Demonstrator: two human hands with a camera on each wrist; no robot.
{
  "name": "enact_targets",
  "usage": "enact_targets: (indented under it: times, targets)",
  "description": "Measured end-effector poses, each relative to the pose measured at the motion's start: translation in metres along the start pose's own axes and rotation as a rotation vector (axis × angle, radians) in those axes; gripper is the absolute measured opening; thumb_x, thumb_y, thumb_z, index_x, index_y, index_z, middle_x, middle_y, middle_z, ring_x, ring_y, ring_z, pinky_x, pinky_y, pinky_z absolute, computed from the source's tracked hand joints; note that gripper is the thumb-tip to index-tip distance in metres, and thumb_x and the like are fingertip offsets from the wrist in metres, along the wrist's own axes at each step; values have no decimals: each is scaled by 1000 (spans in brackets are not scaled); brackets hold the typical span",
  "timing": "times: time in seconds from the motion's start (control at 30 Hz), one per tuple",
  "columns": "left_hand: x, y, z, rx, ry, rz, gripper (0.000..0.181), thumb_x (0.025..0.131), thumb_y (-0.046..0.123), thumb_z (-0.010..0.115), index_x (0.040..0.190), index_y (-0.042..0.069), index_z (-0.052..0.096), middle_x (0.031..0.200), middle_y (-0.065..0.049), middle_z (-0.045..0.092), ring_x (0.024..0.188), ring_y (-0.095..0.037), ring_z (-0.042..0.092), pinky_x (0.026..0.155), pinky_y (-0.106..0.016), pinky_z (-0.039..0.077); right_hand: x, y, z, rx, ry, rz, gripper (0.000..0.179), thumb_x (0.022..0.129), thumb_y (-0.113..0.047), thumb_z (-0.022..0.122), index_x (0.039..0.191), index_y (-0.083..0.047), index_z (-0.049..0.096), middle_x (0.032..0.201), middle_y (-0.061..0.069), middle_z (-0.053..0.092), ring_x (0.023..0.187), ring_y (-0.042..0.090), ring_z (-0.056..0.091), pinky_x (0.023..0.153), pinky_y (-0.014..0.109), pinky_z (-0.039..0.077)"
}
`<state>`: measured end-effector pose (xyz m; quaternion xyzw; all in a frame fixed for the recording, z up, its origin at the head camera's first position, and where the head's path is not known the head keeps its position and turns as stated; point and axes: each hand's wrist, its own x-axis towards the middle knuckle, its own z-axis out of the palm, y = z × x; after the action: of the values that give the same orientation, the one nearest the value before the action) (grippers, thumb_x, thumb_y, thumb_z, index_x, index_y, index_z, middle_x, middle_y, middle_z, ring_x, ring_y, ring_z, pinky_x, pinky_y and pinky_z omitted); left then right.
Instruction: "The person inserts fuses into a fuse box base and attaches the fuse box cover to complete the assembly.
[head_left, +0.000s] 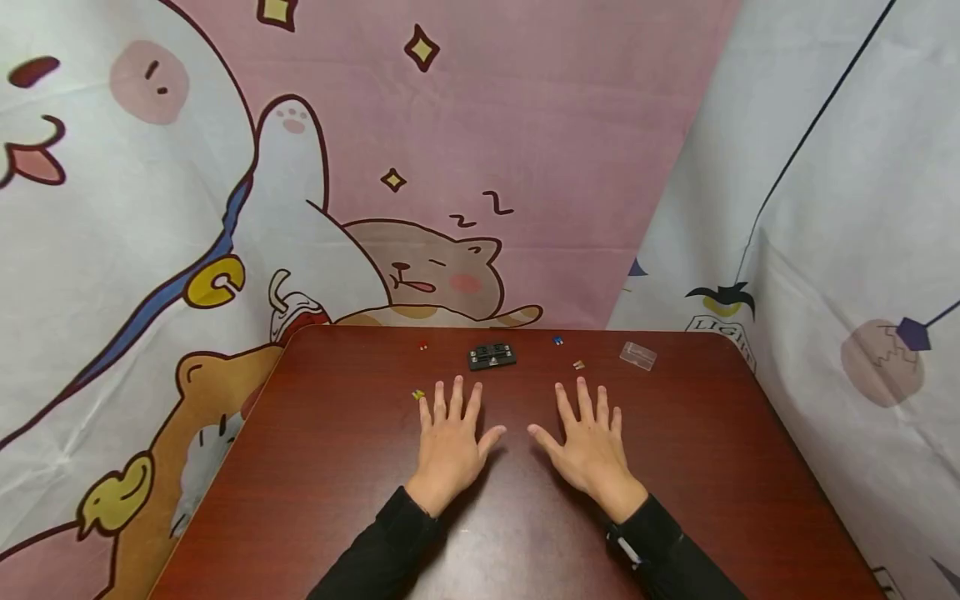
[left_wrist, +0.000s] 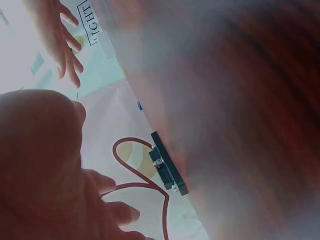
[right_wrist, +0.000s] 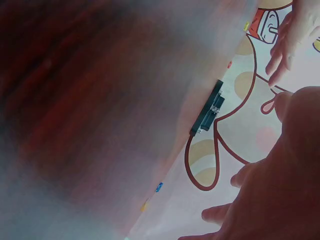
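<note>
Head view showed the left hand (head_left: 448,446) and the right hand (head_left: 591,450) low in the middle of the frame, fingers spread wide, with nothing held in either one. I could not tell if they touched the desk (head_left: 517,508).

The black block (head_left: 492,357) with shiny metal bits sat near the middle of the frame, past the fingertips. A yellow piece (head_left: 417,394) lay right by the left little finger, maybe touching it. A red piece (head_left: 423,345) lay above that, and a blue piece (head_left: 557,341) and a tan piece (head_left: 578,365) lay right of the block. A clear box (head_left: 638,356) was further right.

The pieces were tiny, so slow, light fingertips seemed best. Lifting the left hand straight up looked safest, so the yellow piece would not get bumped.

The desk's far edge ran close behind the block, red piece and blue piece, so a push that way could be risky. There was more room between the hands and at the lower left and lower right.
</note>
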<state>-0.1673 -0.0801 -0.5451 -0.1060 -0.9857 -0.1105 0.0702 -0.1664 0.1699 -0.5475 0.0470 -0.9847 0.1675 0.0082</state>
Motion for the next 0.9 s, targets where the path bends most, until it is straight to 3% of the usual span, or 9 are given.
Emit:
enact_targets:
  times: [0.27, 0.5, 0.7, 0.9]
  targets:
    - [22, -14, -6, 87, 105, 59, 80, 106, 60, 67, 168, 14, 48, 170, -25, 49, 154, -50, 52, 124, -72, 39, 21, 5, -5, 0, 19, -59, 100, 103, -82, 51, 177, -19, 28, 185, 20, 19, 170, 56, 13, 129, 82, 15]
    - [56, -28, -15, 19, 157, 104, 58, 108, 44, 72, 151, 6, 65, 149, -24, 69, 131, -44, 72, 108, -63, 57, 56, 6, -17, 6, -17, -156, 90, 106, -67, 63, 172, -12, 39, 178, 25, 34, 163, 56, 31, 129, 79, 21]
    - [87, -38, -17, -2, 92, 105, 52, 106, 39, 76, 143, 3, 69, 128, -21, 78, 109, -40, 78, 93, -56, 62, 94, 1, -25, 30, -55, -287, 67, 108, -42, 71, 163, -8, 53, 157, 23, 58, 146, 46, 53, 121, 68, 45]
    - [115, -48, -19, -45, -8, 47, 55, 104, 40, 78, 143, 3, 69, 133, -22, 74, 122, -43, 71, 105, -60, 57, 135, -7, -22, 60, -120, -354, 51, 109, -34, 70, 151, -4, 65, 150, 18, 66, 142, 38, 62, 119, 58, 51]
